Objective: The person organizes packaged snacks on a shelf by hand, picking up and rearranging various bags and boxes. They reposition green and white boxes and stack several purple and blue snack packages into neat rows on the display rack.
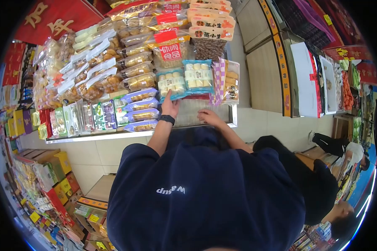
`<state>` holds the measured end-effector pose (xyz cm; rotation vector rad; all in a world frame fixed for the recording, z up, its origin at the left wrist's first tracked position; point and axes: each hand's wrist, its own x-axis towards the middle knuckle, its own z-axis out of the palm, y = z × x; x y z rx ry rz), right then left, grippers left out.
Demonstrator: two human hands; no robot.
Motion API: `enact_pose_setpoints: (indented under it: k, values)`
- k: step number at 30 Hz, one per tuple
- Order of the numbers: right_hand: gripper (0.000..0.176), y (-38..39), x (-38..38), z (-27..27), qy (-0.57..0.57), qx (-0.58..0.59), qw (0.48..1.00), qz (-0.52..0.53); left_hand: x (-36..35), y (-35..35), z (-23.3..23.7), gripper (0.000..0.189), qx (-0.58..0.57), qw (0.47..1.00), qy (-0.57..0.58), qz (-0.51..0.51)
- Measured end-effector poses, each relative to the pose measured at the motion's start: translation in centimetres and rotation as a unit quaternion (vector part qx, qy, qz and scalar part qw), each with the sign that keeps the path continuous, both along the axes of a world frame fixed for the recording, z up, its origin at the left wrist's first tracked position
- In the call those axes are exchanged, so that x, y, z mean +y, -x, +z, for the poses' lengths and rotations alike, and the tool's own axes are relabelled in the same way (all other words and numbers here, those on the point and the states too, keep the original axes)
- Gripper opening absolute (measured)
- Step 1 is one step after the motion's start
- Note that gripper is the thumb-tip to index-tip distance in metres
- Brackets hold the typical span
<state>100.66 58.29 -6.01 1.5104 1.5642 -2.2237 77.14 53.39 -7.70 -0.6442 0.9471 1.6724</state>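
My left hand [170, 107], with a dark watch on its wrist, is closed on the near edge of a blue-edged snack pack [172, 82]. Its thumb lies on top and the other fingers are hidden below. White roll-shaped pieces show through the clear front of that pack. Right beside it lies a matching blue pack [198, 75]. My right hand [210, 117] is over a bare metal part of the display stand [188, 117], fingers loosely bent and apart, holding nothing.
Rows of bagged snacks [136, 69] fill the stand to the left, with purple packs [141, 106] along the front. Purple-checked packs [226, 81] lie at the right corner. A person in black [310, 184] is close behind on my right. Another shelf unit [268, 67] stands across the aisle.
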Motion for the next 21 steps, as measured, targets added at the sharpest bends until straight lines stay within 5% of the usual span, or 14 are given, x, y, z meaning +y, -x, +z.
enact_pose_setpoints:
  k: [17, 21]
  values:
    - [0.044, 0.1, 0.5, -0.6, 0.038, -0.018, 0.998, 0.045, -6.0, -1.4, 7.4, 0.026, 0.124, 0.988, 0.040, -0.088]
    - [0.050, 1.5, 1.0, 3.0, 0.118, 0.040, 0.992, 0.008, -5.8, -2.0, 9.0, 0.023, 0.137, 0.985, 0.021, -0.102]
